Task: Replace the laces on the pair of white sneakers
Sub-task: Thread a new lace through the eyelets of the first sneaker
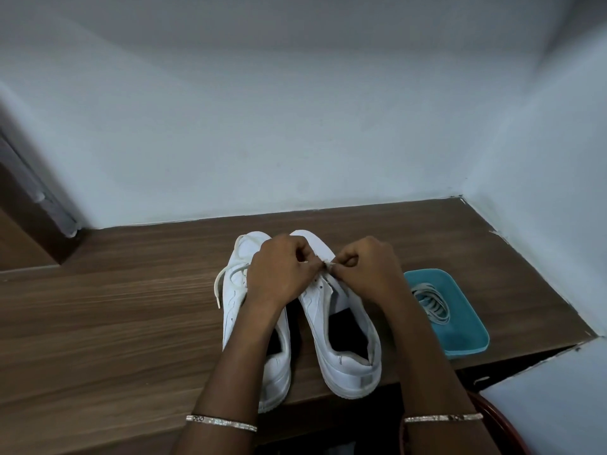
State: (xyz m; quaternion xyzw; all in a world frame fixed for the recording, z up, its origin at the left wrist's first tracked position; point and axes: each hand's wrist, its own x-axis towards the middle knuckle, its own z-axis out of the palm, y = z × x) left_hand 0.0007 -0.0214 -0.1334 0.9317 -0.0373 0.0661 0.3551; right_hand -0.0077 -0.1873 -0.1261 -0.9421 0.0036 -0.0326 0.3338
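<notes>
Wooden tabletop (108,323), brown grain, set into a corner of pale walls (295,142). Head view, contents:

- Left sneaker (234,300), white, upright, toe toward the far wall, heel near the table's front edge. A loose white lace (220,280) loops from its eyelets out over its outer side onto the wood.
- Right sneaker (341,362), white, just beside the first and parallel to it, with bare eyelets visible below the hands.
- Left hand (279,270), above the forepart of the pair, fingers curled, thumb and forefinger pinching a small pale lace end (328,263).
- Right hand (368,267), fingers curled, fingertips meeting the left hand's at the same lace end, over the right sneaker's eyelet rows.
- Teal tray (473,339), rectangular, right of the sneakers near the side wall, holding coiled grey-white laces (430,303) in its far half.
- Bangles, one on the left wrist (221,422) and one on the right wrist (443,418).
</notes>
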